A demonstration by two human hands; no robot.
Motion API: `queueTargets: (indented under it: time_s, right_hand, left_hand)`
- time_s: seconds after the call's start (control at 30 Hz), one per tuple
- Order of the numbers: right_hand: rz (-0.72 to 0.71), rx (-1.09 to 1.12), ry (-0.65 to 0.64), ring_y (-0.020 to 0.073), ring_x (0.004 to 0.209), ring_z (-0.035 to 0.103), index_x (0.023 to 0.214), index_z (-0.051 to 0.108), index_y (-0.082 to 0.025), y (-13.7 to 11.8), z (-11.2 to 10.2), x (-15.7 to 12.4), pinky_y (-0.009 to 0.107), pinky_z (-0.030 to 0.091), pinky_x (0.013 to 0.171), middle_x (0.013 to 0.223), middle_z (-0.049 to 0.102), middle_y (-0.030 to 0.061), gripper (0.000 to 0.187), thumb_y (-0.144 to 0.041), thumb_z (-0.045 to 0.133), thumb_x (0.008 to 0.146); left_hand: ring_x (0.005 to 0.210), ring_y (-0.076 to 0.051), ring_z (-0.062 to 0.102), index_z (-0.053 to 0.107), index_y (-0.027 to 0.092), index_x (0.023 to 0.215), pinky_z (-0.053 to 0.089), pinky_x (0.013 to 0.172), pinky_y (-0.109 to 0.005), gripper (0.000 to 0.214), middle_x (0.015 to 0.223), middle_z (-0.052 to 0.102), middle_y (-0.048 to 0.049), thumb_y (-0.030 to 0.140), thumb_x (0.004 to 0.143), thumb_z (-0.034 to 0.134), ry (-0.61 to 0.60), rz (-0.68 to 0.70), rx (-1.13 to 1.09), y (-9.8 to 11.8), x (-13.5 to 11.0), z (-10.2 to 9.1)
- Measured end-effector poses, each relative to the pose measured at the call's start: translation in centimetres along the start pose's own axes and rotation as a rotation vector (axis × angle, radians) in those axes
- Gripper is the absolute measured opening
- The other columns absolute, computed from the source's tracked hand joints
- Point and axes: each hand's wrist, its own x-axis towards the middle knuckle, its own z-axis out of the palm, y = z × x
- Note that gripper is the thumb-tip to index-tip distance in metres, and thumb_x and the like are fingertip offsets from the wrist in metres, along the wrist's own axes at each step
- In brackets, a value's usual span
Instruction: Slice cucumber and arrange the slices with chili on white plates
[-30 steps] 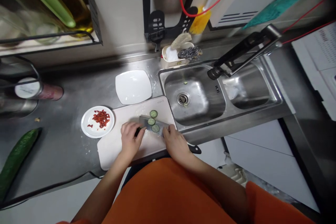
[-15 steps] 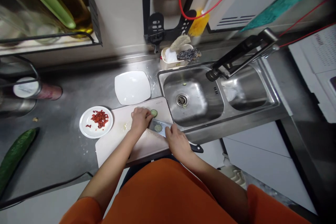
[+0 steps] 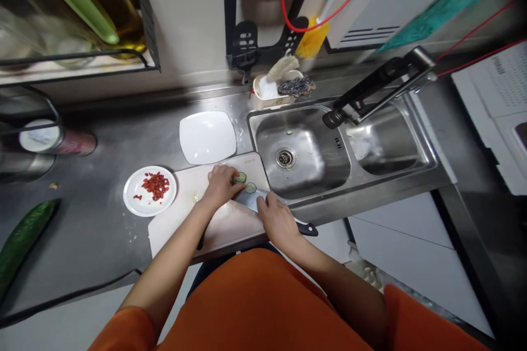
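My right hand point(image 3: 279, 220) grips a kitchen knife, its blade point(image 3: 248, 201) lying over the white cutting board point(image 3: 230, 230) and its black handle point(image 3: 307, 228) sticking out behind the hand. Closed fingers of my left hand point(image 3: 222, 185) are at the cucumber slices beside the blade. One cucumber slice point(image 3: 250, 188) is at the blade's upper edge, against my left thumb. Another cucumber slice point(image 3: 240, 177) lies just beyond, partly covered by the fingertips. Under my left forearm a dark green piece point(image 3: 200, 242) shows on the board, mostly hidden.
A white square plate point(image 3: 208, 137) stands behind the board. Left of it is a round plate point(image 3: 130, 197) with chopped red pieces point(image 3: 156, 186). A whole cucumber point(image 3: 24, 238) lies far left. On the right are a double sink point(image 3: 304, 181) and a faucet point(image 3: 379, 88).
The cucumber slice that lay on the blade has shifted up to the blade's far edge, with my left thumb at it. My right hand keeps its hold on the knife.
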Motion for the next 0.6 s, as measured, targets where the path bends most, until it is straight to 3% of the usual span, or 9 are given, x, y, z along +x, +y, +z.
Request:
queueTargets:
  time_s: [0.17,0.33,0.5,0.6]
  right_hand:
    - [0.001,0.015,0.001,0.0176,0.081,0.057,0.107,0.048,-0.019,-0.5,-0.3,0.3,0.027,0.042,0.068,0.099,0.052,0.0097,0.022,-0.015,0.031,0.094]
    - [-0.002,0.025,0.023,0.0185,0.085,0.057,0.108,0.048,-0.018,-0.7,-0.2,1.0,0.027,0.042,0.069,0.1,0.051,0.0106,0.024,-0.015,0.028,0.095]
    - [-0.002,0.095,-0.079,0.0175,0.085,0.057,0.108,0.049,-0.019,-0.8,-0.8,0.1,0.027,0.041,0.07,0.105,0.049,0.0115,0.024,-0.014,0.031,0.093]
    - [0.004,0.227,-0.176,0.0152,0.076,0.057,0.108,0.05,-0.02,-0.6,-0.6,-1.1,0.027,0.039,0.066,0.107,0.048,0.0095,0.025,-0.013,0.034,0.091]
  left_hand:
    - [0.1,-0.025,0.045,0.058,0.024,0.089,0.033,0.082,-0.038,0.022,0.098,0.057,-0.0048,0.04,0.076,0.064,0.065,-0.026,0.013,0.2,0.3,-0.3]
    - [0.098,-0.026,0.045,0.058,0.023,0.09,0.034,0.081,-0.039,0.029,0.097,0.057,-0.0054,0.044,0.071,0.068,0.036,0.013,0.01,0.4,0.3,0.1]
    - [0.097,-0.026,0.046,0.058,0.022,0.086,0.035,0.081,-0.04,0.022,0.094,0.059,-0.0065,0.038,0.074,0.067,0.104,-0.048,0.033,-0.3,1.2,0.5]
    - [0.092,-0.023,0.05,0.058,0.021,0.082,0.039,0.081,-0.038,0.015,0.089,0.06,-0.0056,0.034,0.078,0.063,0.2,-0.037,-0.017,-1.0,-0.2,0.1]
